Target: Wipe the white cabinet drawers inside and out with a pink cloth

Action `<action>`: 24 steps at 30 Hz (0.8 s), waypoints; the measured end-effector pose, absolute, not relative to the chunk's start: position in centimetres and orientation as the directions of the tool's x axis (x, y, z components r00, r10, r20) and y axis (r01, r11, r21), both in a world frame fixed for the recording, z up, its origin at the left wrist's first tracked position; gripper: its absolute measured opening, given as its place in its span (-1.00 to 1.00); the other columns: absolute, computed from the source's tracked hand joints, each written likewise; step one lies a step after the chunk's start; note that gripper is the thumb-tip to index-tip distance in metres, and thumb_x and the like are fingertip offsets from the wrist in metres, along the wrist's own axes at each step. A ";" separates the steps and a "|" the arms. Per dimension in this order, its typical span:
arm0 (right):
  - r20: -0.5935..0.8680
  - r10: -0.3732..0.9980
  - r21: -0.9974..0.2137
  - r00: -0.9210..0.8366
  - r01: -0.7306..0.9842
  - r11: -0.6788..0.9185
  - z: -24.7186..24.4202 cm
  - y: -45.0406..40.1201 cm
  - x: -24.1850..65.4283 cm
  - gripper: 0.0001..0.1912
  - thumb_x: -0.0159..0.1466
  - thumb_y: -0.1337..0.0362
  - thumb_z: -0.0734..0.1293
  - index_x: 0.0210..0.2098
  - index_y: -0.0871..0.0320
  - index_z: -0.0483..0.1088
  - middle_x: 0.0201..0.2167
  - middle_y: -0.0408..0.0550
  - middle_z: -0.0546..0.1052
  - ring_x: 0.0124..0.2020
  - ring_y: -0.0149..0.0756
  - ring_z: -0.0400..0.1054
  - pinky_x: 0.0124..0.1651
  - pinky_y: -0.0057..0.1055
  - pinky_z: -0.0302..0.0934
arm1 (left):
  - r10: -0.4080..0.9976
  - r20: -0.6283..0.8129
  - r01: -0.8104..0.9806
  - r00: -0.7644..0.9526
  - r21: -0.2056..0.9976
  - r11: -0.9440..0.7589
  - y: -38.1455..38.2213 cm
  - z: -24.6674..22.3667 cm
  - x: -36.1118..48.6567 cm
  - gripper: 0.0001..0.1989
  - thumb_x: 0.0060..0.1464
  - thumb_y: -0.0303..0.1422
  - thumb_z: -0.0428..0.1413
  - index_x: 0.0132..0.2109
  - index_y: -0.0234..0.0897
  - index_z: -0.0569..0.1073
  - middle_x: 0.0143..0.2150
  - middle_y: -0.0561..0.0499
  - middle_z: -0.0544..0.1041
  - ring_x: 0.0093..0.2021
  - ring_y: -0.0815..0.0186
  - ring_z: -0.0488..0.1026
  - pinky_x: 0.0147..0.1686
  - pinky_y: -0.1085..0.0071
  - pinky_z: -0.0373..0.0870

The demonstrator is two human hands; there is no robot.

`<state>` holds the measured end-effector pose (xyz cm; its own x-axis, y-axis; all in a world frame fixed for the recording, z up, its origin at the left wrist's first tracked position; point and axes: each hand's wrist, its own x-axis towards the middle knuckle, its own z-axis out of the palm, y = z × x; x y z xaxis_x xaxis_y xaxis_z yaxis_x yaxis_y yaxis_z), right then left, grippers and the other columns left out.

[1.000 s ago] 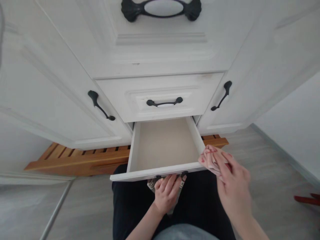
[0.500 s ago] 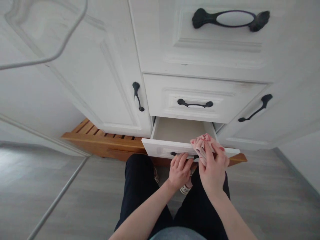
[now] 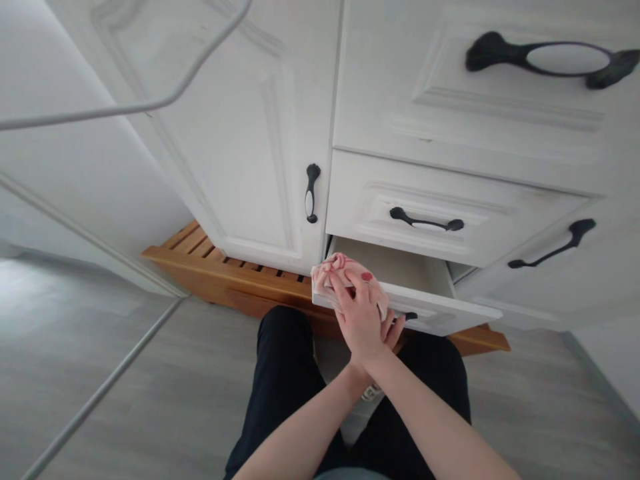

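The lowest drawer [image 3: 475, 317] is pulled part way out, and its inside looks bare where it shows. My right hand [image 3: 361, 320] presses a crumpled pink cloth [image 3: 336, 267] with red spots over the left end of the drawer front's top edge. Underneath, crossed by my right wrist, my left hand [image 3: 394, 329] has its fingers curled at the drawer's black handle [image 3: 411, 316]. Much of the left hand and part of the handle are covered by my right hand.
Above is a closed drawer [image 3: 360, 200], with cabinet doors [image 3: 250, 160] on either side. A slatted wooden bench [image 3: 200, 277] runs low beneath the cabinet. A grey metal rod [image 3: 110, 373] and a bent wire [image 3: 185, 87] cross the left side. My knees flank the drawer.
My right hand has carried the cloth leftward along the drawer front, from the right part to the left end, crossing over my left hand. The view has shifted, too.
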<state>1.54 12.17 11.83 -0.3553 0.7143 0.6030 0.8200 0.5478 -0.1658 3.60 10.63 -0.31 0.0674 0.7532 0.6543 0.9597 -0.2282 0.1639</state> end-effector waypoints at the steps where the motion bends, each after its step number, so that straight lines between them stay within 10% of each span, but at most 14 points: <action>1: 0.598 0.703 -0.159 -0.386 0.802 0.576 11.8 12.7 1.4 -0.38 0.34 0.35 0.28 0.36 -0.14 0.24 0.22 0.05 0.35 0.02 -0.06 0.31 0.16 -0.07 0.27 | 0.729 0.680 0.962 0.076 0.141 -0.233 10.7 -0.7 3.5 -0.52 0.32 -0.39 -0.02 0.32 0.07 0.34 0.29 0.10 0.45 0.33 0.17 0.32 0.29 0.19 0.32; 8: 0.583 0.609 -0.087 -0.538 0.703 0.705 13.4 14.7 -0.6 -0.44 0.34 0.47 0.22 0.28 -0.04 0.35 0.22 0.05 0.38 0.13 -0.05 0.30 0.24 -0.03 0.23 | 0.560 0.828 0.975 0.013 0.113 -0.191 12.1 -0.8 4.8 -0.53 0.29 -0.37 0.04 0.31 -0.11 0.37 0.33 0.04 0.42 0.43 0.17 0.17 0.40 0.23 0.09; 15: 0.493 0.594 0.014 -0.635 0.689 0.725 12.5 15.4 -5.7 -0.49 0.42 0.43 0.15 0.31 0.02 0.33 0.40 -0.10 0.26 -0.04 -0.14 0.29 0.09 -0.16 0.37 | 0.647 0.763 0.941 0.019 0.205 -0.269 11.3 1.0 3.4 -0.51 0.32 -0.32 -0.03 0.36 -0.12 0.31 0.34 0.04 0.41 0.44 0.23 0.13 0.17 0.31 0.30; 24: 0.235 0.714 -0.124 -0.659 0.709 0.695 3.7 14.5 -4.8 -0.52 0.45 0.40 0.17 0.31 -0.01 0.30 0.24 -0.06 0.45 0.04 -0.23 0.35 0.12 -0.18 0.39 | 0.600 0.798 0.954 0.055 0.135 -0.268 12.0 -1.0 3.6 -0.52 0.30 -0.42 0.04 0.32 -0.06 0.36 0.32 0.06 0.44 0.42 0.27 0.20 0.07 0.37 0.36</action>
<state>-4.80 14.54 3.68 -0.6590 0.7144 0.2352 0.7088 0.6945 -0.1236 3.58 12.05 -0.99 0.0552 0.6000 0.7981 0.9540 -0.2677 0.1353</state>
